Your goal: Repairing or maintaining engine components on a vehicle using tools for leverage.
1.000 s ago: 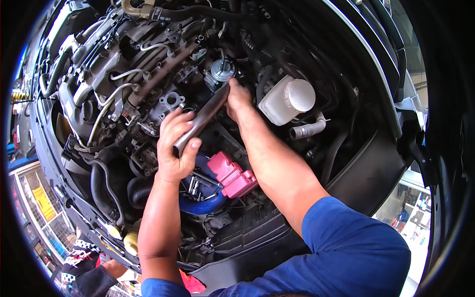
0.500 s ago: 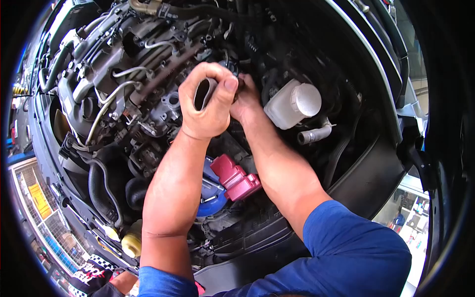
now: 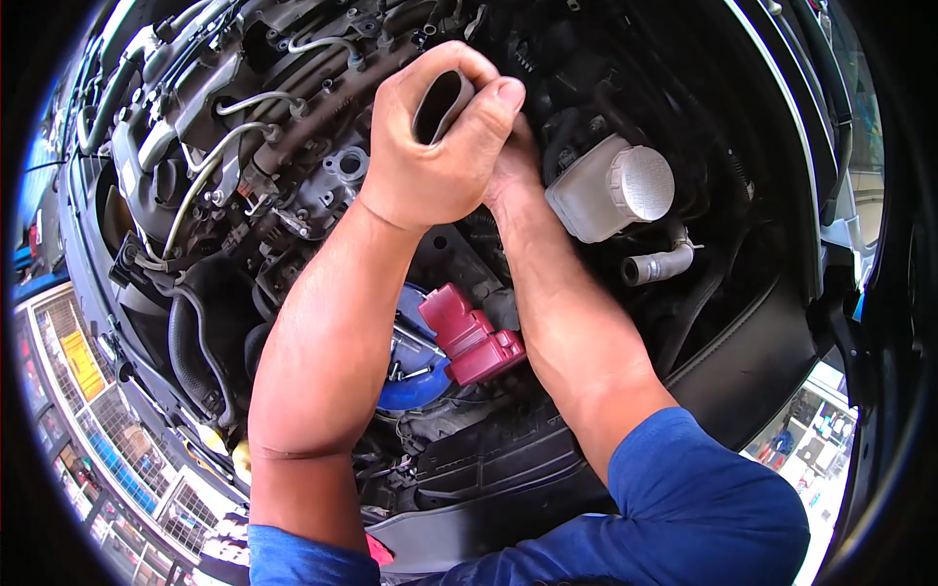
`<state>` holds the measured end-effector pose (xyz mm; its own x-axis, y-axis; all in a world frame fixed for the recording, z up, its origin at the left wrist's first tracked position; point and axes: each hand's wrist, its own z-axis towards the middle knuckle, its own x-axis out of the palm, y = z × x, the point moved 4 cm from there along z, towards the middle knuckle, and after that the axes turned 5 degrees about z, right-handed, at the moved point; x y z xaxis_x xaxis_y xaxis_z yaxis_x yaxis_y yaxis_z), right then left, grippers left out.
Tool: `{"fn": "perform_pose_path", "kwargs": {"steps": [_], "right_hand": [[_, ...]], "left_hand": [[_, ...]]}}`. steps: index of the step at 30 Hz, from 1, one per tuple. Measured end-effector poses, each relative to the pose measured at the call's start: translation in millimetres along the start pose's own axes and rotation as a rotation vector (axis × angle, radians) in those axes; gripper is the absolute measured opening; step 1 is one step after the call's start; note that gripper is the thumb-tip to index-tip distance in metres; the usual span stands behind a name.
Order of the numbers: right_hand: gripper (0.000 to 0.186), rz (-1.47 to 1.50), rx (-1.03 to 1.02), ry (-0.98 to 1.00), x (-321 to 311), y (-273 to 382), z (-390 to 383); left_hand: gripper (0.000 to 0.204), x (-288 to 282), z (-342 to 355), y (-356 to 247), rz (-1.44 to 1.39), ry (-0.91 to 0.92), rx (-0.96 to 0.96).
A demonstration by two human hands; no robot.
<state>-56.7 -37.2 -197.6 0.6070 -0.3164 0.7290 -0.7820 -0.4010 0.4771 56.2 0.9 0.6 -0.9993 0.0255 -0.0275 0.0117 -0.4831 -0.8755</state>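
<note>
Over the engine (image 3: 293,176), my left hand (image 3: 415,171) is wrapped round a dark, hollow hose (image 3: 453,115). Its oval open end shows inside the curled fingers and thumb. Just behind and to the right, my right hand (image 3: 518,166) reaches down past the left one. Its fingers are hidden, and I cannot make out what they touch. A whitish fluid reservoir (image 3: 586,200) with a round silver cap (image 3: 647,184) stands right of that wrist. Beneath my forearms lie a red plastic cover (image 3: 471,337) and a blue dish (image 3: 415,391) with bolts and a metal tool in it.
Bent metal fuel lines (image 3: 230,161) cross the engine at the left. A short grey pipe (image 3: 660,266) with an open end sticks out below the reservoir. The black fender edge (image 3: 752,342) bounds the bay on the right. Wire-mesh shelving (image 3: 107,410) stands outside at lower left.
Both hands, with the hose in the left, sit higher and farther right in the picture. The view has shifted too. Another person's forearm at lower left has gone out of sight.
</note>
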Motion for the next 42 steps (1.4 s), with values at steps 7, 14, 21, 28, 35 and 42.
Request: {"fn": "perform_pose_path", "kwargs": {"steps": [7, 14, 21, 28, 35, 42], "right_hand": [[0.023, -0.067, -0.191, 0.216, 9.4, 16.7, 5.2], [0.029, -0.149, -0.208, 0.187, 60.7, 3.5, -44.5], [0.027, -0.375, 0.068, -0.259, -1.0, -8.4, -27.5], [0.024, -0.379, 0.100, -0.263, -2.9, -20.5, -25.6], [0.024, -0.123, 0.126, -0.036, -6.7, -8.0, -11.3], [0.020, -0.034, 0.249, -0.055, 0.5, -3.0, -15.4]], "left_hand": [[0.010, 15.1, 25.5, -10.7, 0.248, -0.069, 0.280], [0.015, 4.1, 21.7, -10.2, 0.144, -0.083, -0.142], [0.034, -74.4, -130.2, -12.5, 0.610, -0.147, 0.003], [0.053, -72.8, -162.6, 8.2, 0.551, -0.207, -0.077], [0.032, -22.0, -64.9, 4.6, -0.280, -0.123, -0.030], [0.016, -14.8, -47.5, 5.5, -0.282, -0.139, 0.014]]}}
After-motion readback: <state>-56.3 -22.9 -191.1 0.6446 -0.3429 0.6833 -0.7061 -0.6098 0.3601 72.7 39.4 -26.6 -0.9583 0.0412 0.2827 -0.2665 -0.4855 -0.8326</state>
